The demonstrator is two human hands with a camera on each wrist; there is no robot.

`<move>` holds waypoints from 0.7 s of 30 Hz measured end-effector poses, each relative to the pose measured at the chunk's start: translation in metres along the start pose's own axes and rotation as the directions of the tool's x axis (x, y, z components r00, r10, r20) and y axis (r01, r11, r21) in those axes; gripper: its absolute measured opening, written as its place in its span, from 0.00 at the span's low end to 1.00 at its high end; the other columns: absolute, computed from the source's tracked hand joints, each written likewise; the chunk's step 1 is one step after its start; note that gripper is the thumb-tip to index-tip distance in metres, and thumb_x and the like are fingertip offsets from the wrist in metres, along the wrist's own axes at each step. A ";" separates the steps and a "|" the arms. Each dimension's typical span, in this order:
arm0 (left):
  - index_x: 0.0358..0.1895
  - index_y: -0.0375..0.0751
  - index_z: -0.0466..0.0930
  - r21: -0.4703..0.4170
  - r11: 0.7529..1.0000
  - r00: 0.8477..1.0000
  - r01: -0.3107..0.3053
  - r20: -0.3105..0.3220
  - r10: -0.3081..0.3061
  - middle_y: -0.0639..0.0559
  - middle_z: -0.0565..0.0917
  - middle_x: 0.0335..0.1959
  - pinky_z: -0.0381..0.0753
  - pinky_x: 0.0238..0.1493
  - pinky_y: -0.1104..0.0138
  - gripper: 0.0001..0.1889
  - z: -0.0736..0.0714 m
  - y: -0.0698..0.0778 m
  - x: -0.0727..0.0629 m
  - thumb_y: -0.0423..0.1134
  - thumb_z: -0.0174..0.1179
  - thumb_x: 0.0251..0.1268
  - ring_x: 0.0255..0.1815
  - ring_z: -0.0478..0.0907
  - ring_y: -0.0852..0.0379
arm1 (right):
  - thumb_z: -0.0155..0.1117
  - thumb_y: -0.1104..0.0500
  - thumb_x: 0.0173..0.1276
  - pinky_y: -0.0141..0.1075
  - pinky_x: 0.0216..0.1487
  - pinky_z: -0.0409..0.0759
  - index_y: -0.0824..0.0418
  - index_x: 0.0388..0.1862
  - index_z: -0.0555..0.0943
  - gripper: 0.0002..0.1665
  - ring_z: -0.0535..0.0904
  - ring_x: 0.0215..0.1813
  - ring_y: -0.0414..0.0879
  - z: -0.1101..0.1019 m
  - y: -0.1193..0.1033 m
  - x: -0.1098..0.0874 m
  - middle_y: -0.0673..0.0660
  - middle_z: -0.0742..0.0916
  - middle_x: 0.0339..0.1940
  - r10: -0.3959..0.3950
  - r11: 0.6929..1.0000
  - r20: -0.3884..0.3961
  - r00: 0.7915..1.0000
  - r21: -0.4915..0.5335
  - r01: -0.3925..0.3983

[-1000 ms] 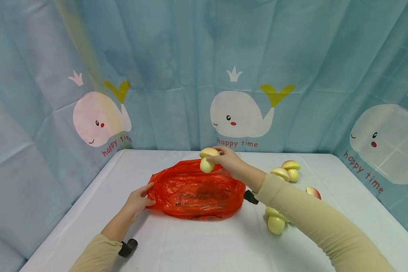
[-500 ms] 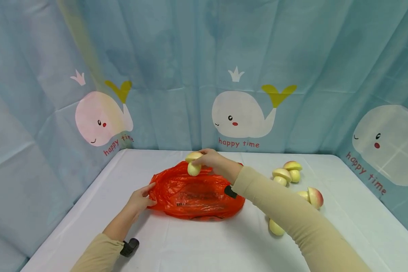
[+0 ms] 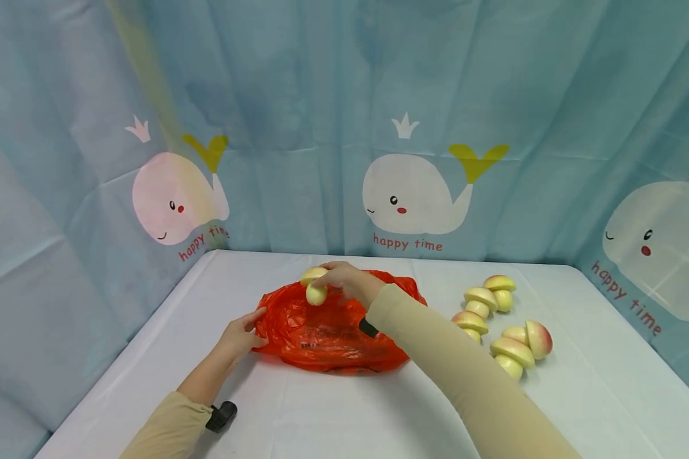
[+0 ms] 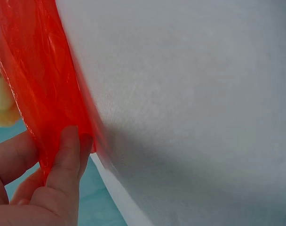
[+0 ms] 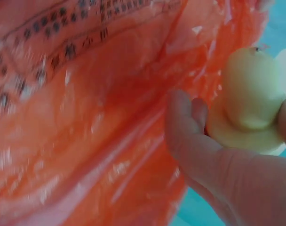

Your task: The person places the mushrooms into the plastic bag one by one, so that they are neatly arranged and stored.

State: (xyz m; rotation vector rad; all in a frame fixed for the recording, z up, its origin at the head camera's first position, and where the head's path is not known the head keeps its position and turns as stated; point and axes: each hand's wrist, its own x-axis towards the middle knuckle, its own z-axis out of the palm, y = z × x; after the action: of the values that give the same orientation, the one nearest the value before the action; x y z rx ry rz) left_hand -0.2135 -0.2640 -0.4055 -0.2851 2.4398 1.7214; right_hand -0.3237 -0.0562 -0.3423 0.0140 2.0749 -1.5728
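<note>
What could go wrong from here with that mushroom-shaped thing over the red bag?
The smooth, rounded mushroom-shaped piece might slip from the right hand, which holds it by the fingers.

The left hand pinches the red bag at one side, so the thin plastic could sag or shift if bumped.

The right sleeve passes close to the mushroom-shaped pieces on the table in the head view, and might knock one.

"What's in the right hand (image 3: 349,281)?"
"A pale yellow mushroom (image 3: 315,293), upright, cap above its rounded stem, held between thumb and fingers."
"And the bag (image 3: 339,358)?"
"Thin red plastic, crinkled, dark print across it. It gapes open beside the right hand, its edge pinched by the left hand (image 3: 237,336)."
</note>
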 end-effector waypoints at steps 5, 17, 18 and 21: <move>0.73 0.31 0.57 0.017 1.000 1.000 -0.001 -0.008 0.001 0.22 0.55 0.70 0.79 0.46 0.65 0.37 0.000 -0.001 0.000 0.17 0.54 0.58 0.71 0.52 0.29 | 0.69 0.61 0.63 0.61 0.63 0.67 0.60 0.65 0.72 0.31 0.73 0.58 0.59 0.015 0.007 0.011 0.60 0.79 0.54 0.059 0.998 -0.025 0.998 0.000 -0.059; 0.73 0.30 0.58 0.048 0.999 1.000 -0.019 -0.016 0.019 0.22 0.57 0.70 0.80 0.52 0.58 0.38 0.004 0.004 0.000 0.16 0.54 0.56 0.70 0.53 0.28 | 0.72 0.51 0.60 0.47 0.55 0.74 0.64 0.55 0.74 0.30 0.70 0.53 0.55 0.029 0.023 0.021 0.58 0.78 0.47 0.164 0.979 -0.110 0.980 -0.104 -0.175; 0.73 0.30 0.58 0.051 0.999 1.000 -0.019 -0.019 0.020 0.22 0.57 0.70 0.80 0.52 0.57 0.38 0.005 0.004 0.000 0.16 0.55 0.55 0.71 0.53 0.28 | 0.72 0.51 0.60 0.47 0.55 0.74 0.64 0.55 0.74 0.30 0.70 0.53 0.55 0.029 0.025 0.023 0.58 0.78 0.47 0.158 0.980 -0.115 0.981 -0.105 -0.171; 0.72 0.30 0.58 0.054 0.998 0.999 -0.025 -0.019 0.026 0.22 0.58 0.69 0.80 0.52 0.56 0.38 0.005 0.004 0.001 0.15 0.55 0.55 0.70 0.53 0.28 | 0.73 0.51 0.60 0.48 0.55 0.74 0.63 0.56 0.73 0.30 0.70 0.54 0.56 0.028 0.030 0.026 0.59 0.78 0.49 0.139 0.983 -0.122 0.983 -0.100 -0.151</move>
State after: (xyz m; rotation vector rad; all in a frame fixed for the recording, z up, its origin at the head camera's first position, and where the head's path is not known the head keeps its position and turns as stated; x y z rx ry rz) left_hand -0.2152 -0.2577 -0.4037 -0.2667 2.5098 1.6670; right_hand -0.3249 -0.0796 -0.3854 0.2163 2.1919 -1.3993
